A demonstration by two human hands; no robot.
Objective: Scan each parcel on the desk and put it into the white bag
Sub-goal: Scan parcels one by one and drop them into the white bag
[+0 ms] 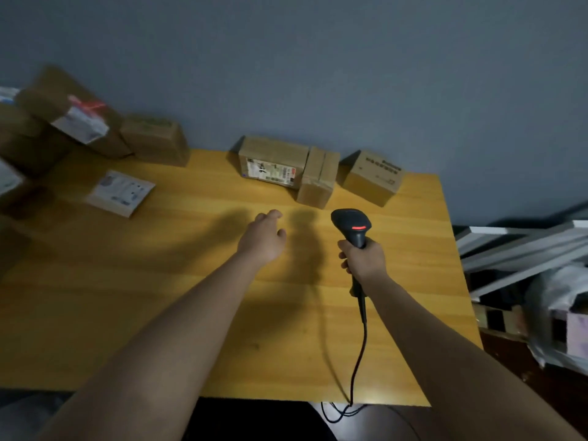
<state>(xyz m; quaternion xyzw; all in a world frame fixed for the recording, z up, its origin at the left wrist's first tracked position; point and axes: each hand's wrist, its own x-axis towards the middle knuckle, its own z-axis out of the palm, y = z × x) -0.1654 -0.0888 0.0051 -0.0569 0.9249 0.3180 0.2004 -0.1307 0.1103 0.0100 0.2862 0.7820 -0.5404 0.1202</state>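
Three brown cardboard parcels stand along the far edge of the wooden desk (191, 281): a labelled parcel (272, 160), a narrow parcel (318, 176) beside it and a printed box (370, 178) to the right. My left hand (265, 235) hovers over the desk with fingers relaxed, short of the labelled parcel, holding nothing. My right hand (364, 259) grips the handle of a black barcode scanner (351, 224), whose red light is on and whose head points toward the parcels. A flat white packet (121, 192) lies at the left.
A pile of more cardboard boxes (63, 122) fills the desk's far left corner, blurred. The scanner cable (359, 354) runs over the desk's front edge. White shelving and a crumpled whitish bag (553, 300) sit off the desk's right side. A grey wall stands behind.
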